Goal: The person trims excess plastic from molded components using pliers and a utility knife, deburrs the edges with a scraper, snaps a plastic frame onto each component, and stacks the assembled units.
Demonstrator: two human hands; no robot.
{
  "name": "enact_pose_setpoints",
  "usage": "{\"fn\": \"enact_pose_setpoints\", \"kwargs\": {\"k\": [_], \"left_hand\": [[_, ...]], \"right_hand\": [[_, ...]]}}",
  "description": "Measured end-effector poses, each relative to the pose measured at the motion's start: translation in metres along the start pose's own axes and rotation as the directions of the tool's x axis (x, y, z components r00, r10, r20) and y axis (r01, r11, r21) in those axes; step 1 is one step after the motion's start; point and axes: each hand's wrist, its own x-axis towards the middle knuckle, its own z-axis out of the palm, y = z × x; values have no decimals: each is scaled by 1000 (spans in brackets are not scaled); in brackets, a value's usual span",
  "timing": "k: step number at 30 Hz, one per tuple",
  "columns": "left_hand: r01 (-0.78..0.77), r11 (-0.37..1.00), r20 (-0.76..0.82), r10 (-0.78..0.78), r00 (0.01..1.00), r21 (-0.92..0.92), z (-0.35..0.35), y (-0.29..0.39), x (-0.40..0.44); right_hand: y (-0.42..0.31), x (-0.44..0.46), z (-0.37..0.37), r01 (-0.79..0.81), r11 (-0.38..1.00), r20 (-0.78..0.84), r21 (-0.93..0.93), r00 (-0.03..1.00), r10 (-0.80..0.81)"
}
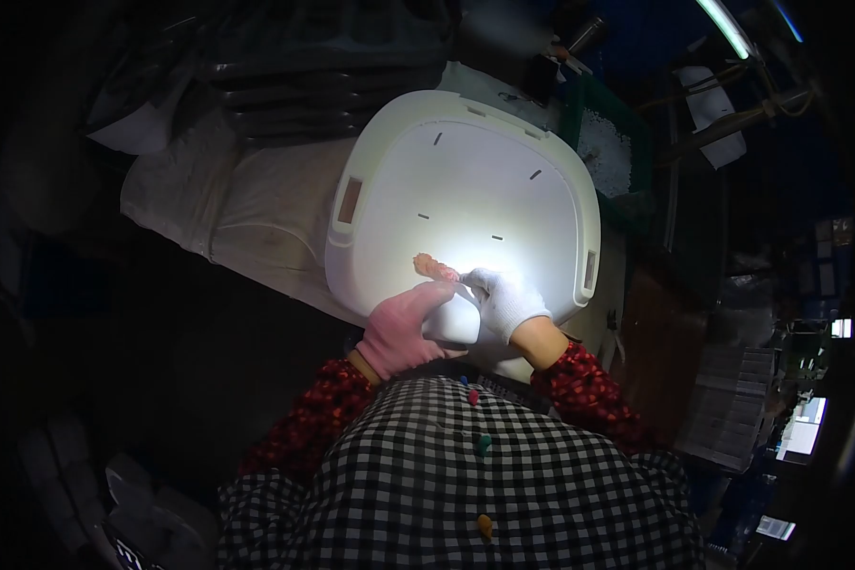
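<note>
My left hand [404, 332], in a pink glove, is closed around a smooth, curved white plastic piece [453, 323]. My right hand [509, 299] wears a white glove and pinches the near end of a short, lumpy pink-orange stick-like thing [434, 267]. Its exact kind I cannot make out. Both hands are close together over the front part of a large white plastic shell [465, 180], which has rounded corners, a raised rim and small slots. Strong light falls beside my right hand. The right fingertips are partly hidden against the white piece.
Pale sheeting [266, 199] covers the surface left of the shell. A green crate [606, 152] with small white pieces stands at the back right. Dark stacked trays [304, 95] are behind on the left. A pliers-like tool [614, 337] lies to the right.
</note>
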Motion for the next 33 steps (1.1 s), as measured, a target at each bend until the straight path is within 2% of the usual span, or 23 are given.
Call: {"fn": "enact_pose_setpoints", "kwargs": {"k": [2, 3, 5, 6, 7, 8, 9, 11, 13, 15, 17, 19, 20, 21, 22, 23, 24, 25, 26, 27, 29, 31, 33], "left_hand": [[7, 998, 54, -10, 998, 59, -2, 5, 1], [-6, 998, 46, 3, 999, 63, -2, 5, 3], [-57, 975, 159, 23, 987, 214, 1, 3, 7], [-109, 955, 194, 55, 979, 277, 1, 1, 6], [-119, 952, 187, 67, 980, 281, 1, 0, 5], [-139, 937, 189, 80, 979, 320, 1, 0, 5], [-157, 920, 191, 92, 977, 359, 0, 0, 5], [-161, 925, 168, 108, 980, 345, 0, 1, 4], [-152, 924, 185, 91, 978, 350, 4, -5, 2], [-174, 919, 183, 114, 976, 353, 5, -13, 2], [-199, 912, 204, 131, 970, 358, 5, -13, -2], [-192, 919, 223, 119, 968, 345, 0, -10, 5], [-192, 918, 197, 129, 972, 346, -1, -10, 9], [-153, 920, 232, 70, 970, 361, -1, -9, 8], [-111, 921, 274, 5, 962, 374, 0, -8, 6], [-98, 924, 262, -2, 965, 369, 2, -9, 5], [-149, 922, 224, 70, 972, 357, 2, -11, 5], [-201, 915, 184, 143, 972, 350, 2, -13, 6], [-192, 916, 171, 139, 976, 353, 2, -15, 8], [-181, 914, 174, 124, 977, 364, 2, -14, 8], [-179, 913, 204, 109, 973, 366, 3, -12, 2], [-181, 917, 197, 116, 974, 356, 2, -12, 8], [-190, 914, 173, 135, 976, 359, 5, -10, 3]], "right_hand": [[5, 15, 10, -17, 974, 58, 226, 998, 4], [6, 25, 14, -8, 976, 45, 220, 999, -2], [9, 50, 17, -102, 963, -22, 251, 994, 111], [6, 64, 17, -137, 923, -2, 359, 989, 148], [7, 80, 18, -127, 927, -15, 354, 990, 141], [8, 95, 19, -126, 882, -69, 455, 982, 176], [8, 106, 15, -115, 827, -119, 551, 970, 213], [-15, 95, -25, -194, 718, 19, 668, 969, 245], [-20, 86, -39, -208, 406, 95, 890, 955, 280], [-26, 85, -55, -41, 220, -33, 975, 947, 321], [-17, 98, -60, -103, 355, 7, 929, 965, 262], [-24, 98, -38, 2, 640, -224, 768, 938, 266], [-30, 92, -28, 32, 682, -272, 731, 930, 248], [-24, 91, -8, 69, 750, -326, 657, 924, 201], [-21, 86, 2, -64, 777, -194, 627, 952, 235], [-18, 84, 10, -194, 792, -61, 579, 958, 280], [-21, 84, 8, -195, 795, -54, 574, 960, 275], [-24, 85, 3, -238, 672, 13, 702, 947, 322], [-26, 86, -5, -276, 529, 86, 803, 931, 354], [-29, 88, -15, -279, 531, 92, 800, 932, 351], [-30, 88, -29, -246, 358, 132, 901, 940, 314], [-31, 89, -17, -230, 410, 90, 882, 939, 331], [-26, 86, -1, -326, 517, 165, 791, 929, 333]]}}
